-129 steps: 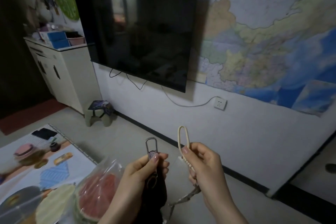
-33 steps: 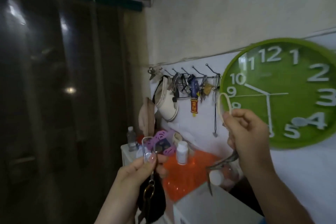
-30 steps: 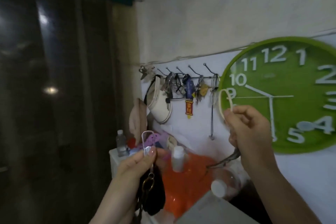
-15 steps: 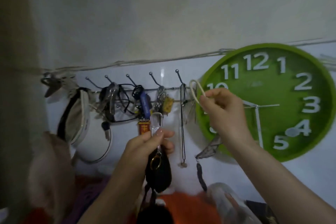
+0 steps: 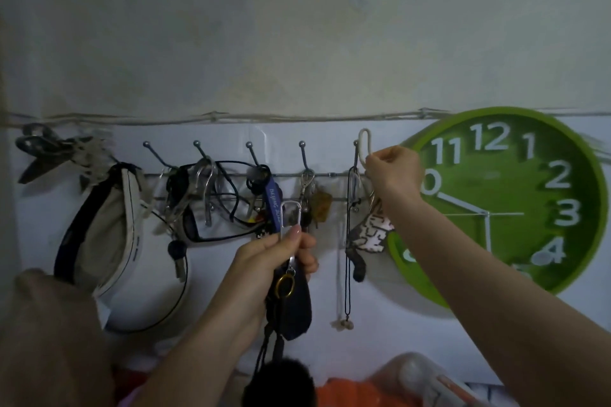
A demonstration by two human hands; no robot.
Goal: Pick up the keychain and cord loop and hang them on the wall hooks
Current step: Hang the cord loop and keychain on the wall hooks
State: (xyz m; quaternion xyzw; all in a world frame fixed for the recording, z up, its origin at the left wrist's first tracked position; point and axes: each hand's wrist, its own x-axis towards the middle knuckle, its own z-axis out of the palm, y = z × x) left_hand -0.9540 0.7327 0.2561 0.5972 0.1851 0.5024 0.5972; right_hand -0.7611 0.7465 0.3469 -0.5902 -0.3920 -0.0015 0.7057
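Keychain (image 5: 291,220) and cord loop (image 5: 364,146) are both in hand, so neither is hung yet; judging from how they sit, the carrying is done and only the hooking on is left.

At the far left of the hook rack (image 5: 231,175) a cap (image 5: 109,225) hangs with clips, cables and keys crowded beside it, and a blue strap (image 5: 273,205) hangs from the middle hook.

Just right of that strap, the left hand (image 5: 281,258) is raised in front of the rack, its thumb and fingers pinched on the lower part of the keychain's silver clip. The clip stands upright, below the hook tips, with a brass ring and a dark pouch (image 5: 292,301) dangling under the hand. It touches no hook that I can see.

Further right, the right hand (image 5: 393,172) reaches higher, arm stretched up and wrist bent, fingers closed on the bottom of the cord loop. The pale loop points upward right beside the ball tip of the rightmost hook (image 5: 356,155), at about its height; whether it is over the tip I cannot tell. A patterned tag (image 5: 372,233) hangs below this hand.

The green clock (image 5: 529,208) fills the wall to the right.
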